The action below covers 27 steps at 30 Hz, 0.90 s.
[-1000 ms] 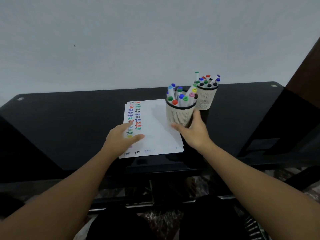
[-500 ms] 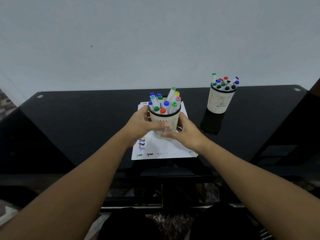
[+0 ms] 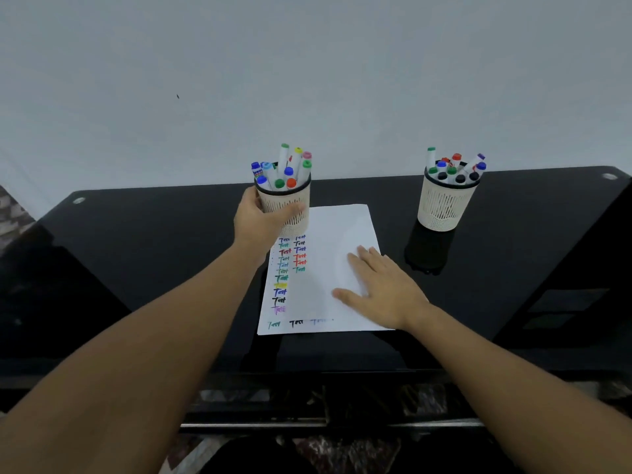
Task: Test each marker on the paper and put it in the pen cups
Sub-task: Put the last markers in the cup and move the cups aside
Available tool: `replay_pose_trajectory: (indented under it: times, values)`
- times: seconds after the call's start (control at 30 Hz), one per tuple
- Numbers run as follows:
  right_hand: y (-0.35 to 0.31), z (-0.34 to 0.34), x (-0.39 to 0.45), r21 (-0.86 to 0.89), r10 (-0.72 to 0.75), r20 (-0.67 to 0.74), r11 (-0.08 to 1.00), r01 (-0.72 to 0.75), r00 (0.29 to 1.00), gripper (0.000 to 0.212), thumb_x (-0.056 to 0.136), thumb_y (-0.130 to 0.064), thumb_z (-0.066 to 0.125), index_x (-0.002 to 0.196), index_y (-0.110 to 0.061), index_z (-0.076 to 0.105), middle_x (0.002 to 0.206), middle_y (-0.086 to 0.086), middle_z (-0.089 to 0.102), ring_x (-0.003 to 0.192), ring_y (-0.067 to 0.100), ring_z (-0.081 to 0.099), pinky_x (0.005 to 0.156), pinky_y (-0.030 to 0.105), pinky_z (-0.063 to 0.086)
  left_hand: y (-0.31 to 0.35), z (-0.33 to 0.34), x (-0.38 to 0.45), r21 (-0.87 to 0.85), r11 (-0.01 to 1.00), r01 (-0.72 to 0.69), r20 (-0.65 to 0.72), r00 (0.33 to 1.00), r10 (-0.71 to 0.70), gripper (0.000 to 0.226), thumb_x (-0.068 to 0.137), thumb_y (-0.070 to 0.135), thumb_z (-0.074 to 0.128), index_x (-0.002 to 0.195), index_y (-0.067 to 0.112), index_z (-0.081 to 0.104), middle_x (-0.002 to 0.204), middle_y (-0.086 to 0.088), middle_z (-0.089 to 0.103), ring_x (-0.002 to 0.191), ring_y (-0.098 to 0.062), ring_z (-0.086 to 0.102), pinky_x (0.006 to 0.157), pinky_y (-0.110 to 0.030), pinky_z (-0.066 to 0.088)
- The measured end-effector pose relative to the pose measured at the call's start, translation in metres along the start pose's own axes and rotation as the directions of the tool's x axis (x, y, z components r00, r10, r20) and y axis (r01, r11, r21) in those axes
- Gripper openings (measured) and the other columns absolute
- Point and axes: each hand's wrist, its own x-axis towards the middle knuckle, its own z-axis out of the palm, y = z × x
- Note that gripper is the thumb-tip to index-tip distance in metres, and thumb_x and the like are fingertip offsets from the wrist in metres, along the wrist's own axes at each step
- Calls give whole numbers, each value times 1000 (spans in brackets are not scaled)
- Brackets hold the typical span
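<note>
- We see the sheet of white paper [image 3: 337, 268] lying flat on the glossy black glass table [image 3: 154, 241], its left side lined with small coloured "Test" scribbles.
- Our left hand [image 3: 254, 222] is wrapped around a cream mesh pen cup [image 3: 290, 213] with a dark rim, thumb across its front; the cup sits at the sheet's far left corner, though we cannot tell if its base rests there.
- That cup is packed with white-barrelled markers [image 3: 285, 169], caps up in blue, green, red, yellow and pink.
- Our right hand [image 3: 383, 289] lies open and flat, palm down on the sheet's right side, gripping nothing.
- A second matching mesh cup [image 3: 444, 206] stands well apart to the right on the bare glass, holding markers with black, green, blue and red caps.
</note>
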Motion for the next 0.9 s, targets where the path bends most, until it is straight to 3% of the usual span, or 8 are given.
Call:
replay_pose_trajectory:
  times: [0.13,0.5,0.6,0.67,0.73,0.8,0.83,0.9]
  values:
    - [0,-2,1,-29,-16,4,999,16,1000,96,95,-81,28,166,-21,7,174,-1,-4,159,15,-6,127,32,-3,-3,9,20,61,998,15,-42,999,-13,64,70,26,93,122,27,55,111,15,64,99,-6,63,71,-24,53]
    - [4,0,4,-17,-10,-9,1000,10,1000,97,93,-83,29,166,-23,9,174,-3,-2,159,14,-5,129,34,0,-35,6,28,114,991,64,-66,996,-56,73,70,32,92,130,24,52,122,7,66,111,-15,65,88,-43,60]
    - [4,1,4,-21,-9,-10,1000,9,1000,97,93,-83,29,166,-23,9,174,-3,-2,159,14,-5,129,35,1,-35,3,24,149,980,133,-40,991,-129,91,72,31,91,146,23,38,138,0,59,125,-23,60,95,-48,57]
    - [4,1,5,-21,-11,-7,1000,10,1000,97,93,-83,28,166,-23,9,174,-3,-2,159,14,-5,129,35,1,-34,6,12,223,958,178,-76,983,-165,110,72,31,90,157,25,20,155,-5,40,139,-27,47,104,-51,50]
    - [4,1,5,-17,-10,-7,1000,10,1000,97,93,-83,28,166,-22,9,174,-3,-2,159,14,-5,130,36,2,-37,10,-9,375,920,114,-119,990,-74,110,74,34,89,156,25,17,160,-6,25,145,-26,34,109,-48,43]
    - [3,1,5,-14,-8,-6,1000,8,1000,97,93,-83,28,166,-22,10,174,-3,-1,159,14,-5,129,35,1,-45,10,-35,532,845,-54,-61,993,102,96,79,41,85,150,25,23,154,-4,22,142,-21,29,113,-44,39]
    - [3,1,5,-16,-8,-7,1000,8,1000,97,93,-83,28,166,-22,9,174,-3,-2,159,14,-5,129,35,1,-50,7,-46,596,790,-141,25,987,157,91,81,48,81,149,25,24,153,-2,21,142,-20,26,115,-44,37]
    - [2,1,6,-20,-10,-6,1000,10,1000,97,93,-83,28,166,-21,9,174,-2,-2,159,14,-6,129,35,0,-59,0,-59,696,664,-273,257,958,125,93,83,67,68,153,28,22,157,3,17,147,-20,19,119,-46,30]
